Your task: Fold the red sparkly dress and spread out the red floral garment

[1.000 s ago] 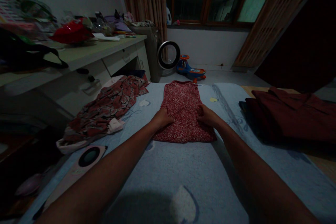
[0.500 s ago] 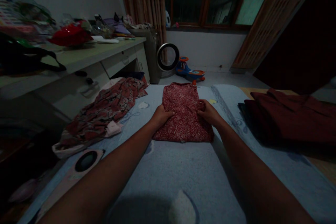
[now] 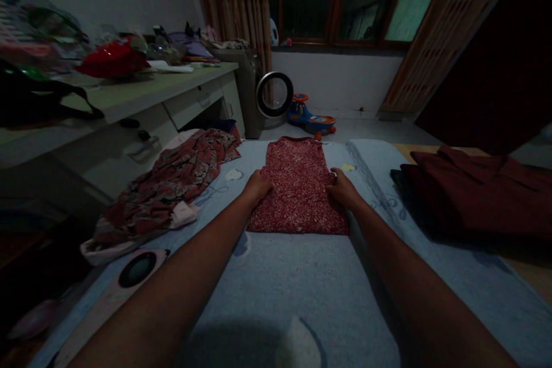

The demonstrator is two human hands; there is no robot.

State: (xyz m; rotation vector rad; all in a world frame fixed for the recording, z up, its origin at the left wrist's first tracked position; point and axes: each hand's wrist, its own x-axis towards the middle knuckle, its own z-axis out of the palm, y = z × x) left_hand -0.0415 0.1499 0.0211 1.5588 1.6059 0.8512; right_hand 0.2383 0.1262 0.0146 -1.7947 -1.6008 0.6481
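Note:
A red, white-speckled shirt (image 3: 297,190), folded into a flat panel, lies on the light blue bed cover (image 3: 276,276). Its neckline points away from me and its straight folded edge faces me. My left hand (image 3: 257,187) grips the shirt's left side, the thumb on top and the fingers hidden beneath. On the opposite side, my right hand (image 3: 342,188) pinches the right edge with thumb and fingers. The cloth between them looks smooth.
A crumpled patterned garment (image 3: 172,178) lies to the left, beside a cluttered desk (image 3: 168,92). Folded dark red clothes (image 3: 483,190) are stacked at the right. Beyond the bed stand a washing machine with its round door (image 3: 275,95) open and a blue ride-on toy (image 3: 310,121).
Both hands have shifted outward to the shirt's side edges, the left one more clearly. Folds in the shirt's middle have flattened out.

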